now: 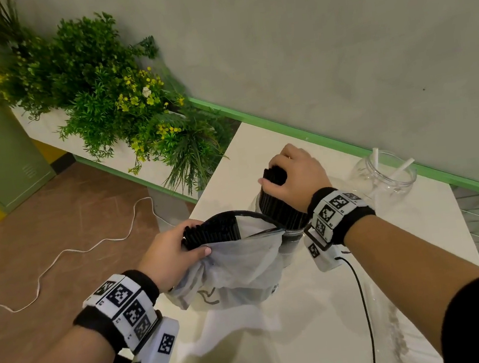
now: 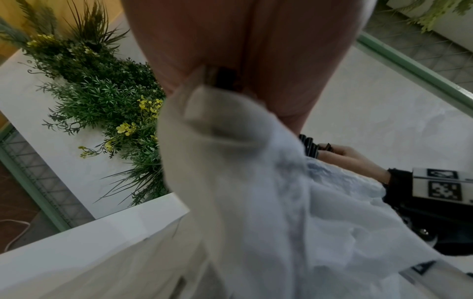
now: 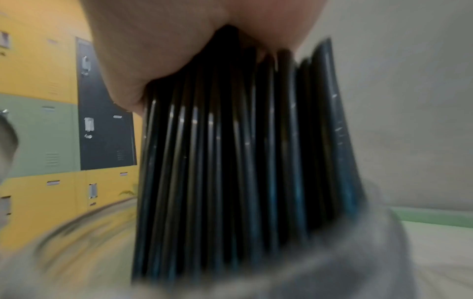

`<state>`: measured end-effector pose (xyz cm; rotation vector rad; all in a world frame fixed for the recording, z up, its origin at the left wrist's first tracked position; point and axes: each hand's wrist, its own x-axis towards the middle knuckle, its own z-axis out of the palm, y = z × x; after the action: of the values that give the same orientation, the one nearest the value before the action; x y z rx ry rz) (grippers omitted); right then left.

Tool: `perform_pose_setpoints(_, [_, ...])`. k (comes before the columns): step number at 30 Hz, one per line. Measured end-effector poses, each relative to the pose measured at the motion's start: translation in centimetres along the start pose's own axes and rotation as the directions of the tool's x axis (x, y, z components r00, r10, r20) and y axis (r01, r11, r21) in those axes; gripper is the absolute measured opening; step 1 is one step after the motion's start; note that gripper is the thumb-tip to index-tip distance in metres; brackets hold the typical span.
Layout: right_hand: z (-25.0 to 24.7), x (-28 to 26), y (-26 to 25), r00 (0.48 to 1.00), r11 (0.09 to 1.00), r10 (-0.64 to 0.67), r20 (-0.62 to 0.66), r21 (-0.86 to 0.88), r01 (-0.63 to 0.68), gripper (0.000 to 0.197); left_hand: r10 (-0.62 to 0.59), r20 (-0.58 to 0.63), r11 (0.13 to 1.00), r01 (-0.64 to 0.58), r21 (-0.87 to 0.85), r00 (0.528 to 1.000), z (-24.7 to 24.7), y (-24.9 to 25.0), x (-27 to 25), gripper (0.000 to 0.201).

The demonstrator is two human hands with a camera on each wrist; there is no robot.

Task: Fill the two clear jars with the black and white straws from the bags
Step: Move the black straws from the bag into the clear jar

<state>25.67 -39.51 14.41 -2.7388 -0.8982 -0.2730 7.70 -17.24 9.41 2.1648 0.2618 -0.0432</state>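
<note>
The black straws (image 3: 243, 161) are seen to be glossy plastic, streaked with thin highlights. The bag (image 1: 237, 270) is a thin, translucent, crinkled plastic film (milky rather than clear). The far jar (image 1: 383, 174) is made of clear, smooth material. A smooth, faintly reflective white finish is shown by the table (image 1: 282, 328). The wall (image 1: 336, 46) appears matt grey.

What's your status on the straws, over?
Right hand grips black straw bundle, lower end in near jar. Left hand holds bag mouth with more straws. Far jar: few white straws. Nothing blocking.
</note>
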Motion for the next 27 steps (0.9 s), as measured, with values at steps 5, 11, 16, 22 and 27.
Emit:
perform_pose_setpoints(5, [0.5, 0.1, 0.6, 0.978, 1.000, 0.008, 0.210, -0.021, -0.003, 0.045, -0.002, 0.005, 1.000, 0.002, 0.004, 1.000, 0.0, 0.0, 0.1, 0.037])
perform_pose_setpoints(11, [1.1, -0.3, 0.6, 0.998, 0.996, -0.013, 0.069, 0.085, 0.007, 0.030, -0.005, 0.006, 1.000, 0.005, 0.008, 1.000, 0.1, 0.1, 0.2, 0.037])
perform_pose_setpoints(16, [1.1, -0.1, 0.9, 0.999, 0.996, 0.040, -0.002, 0.085, -0.040, 0.029, -0.013, 0.007, 1.000, 0.013, 0.018, 1.000, 0.1, 0.2, 0.1, 0.037])
perform_pose_setpoints(22, [-0.1, -0.2, 1.7, 0.998, 0.994, 0.020, 0.059, 0.102, -0.026, 0.038, -0.012, -0.006, 1.000, 0.012, 0.003, 1.000, 0.0, 0.4, -0.1, 0.038])
perform_pose_setpoints(27, [-0.4, -2.8, 2.4, 0.998, 0.988, -0.039, -0.040, 0.149, 0.044, 0.048, 0.000, -0.009, 1.000, 0.000, 0.002, 1.000, 0.0, 0.4, -0.2, 0.041])
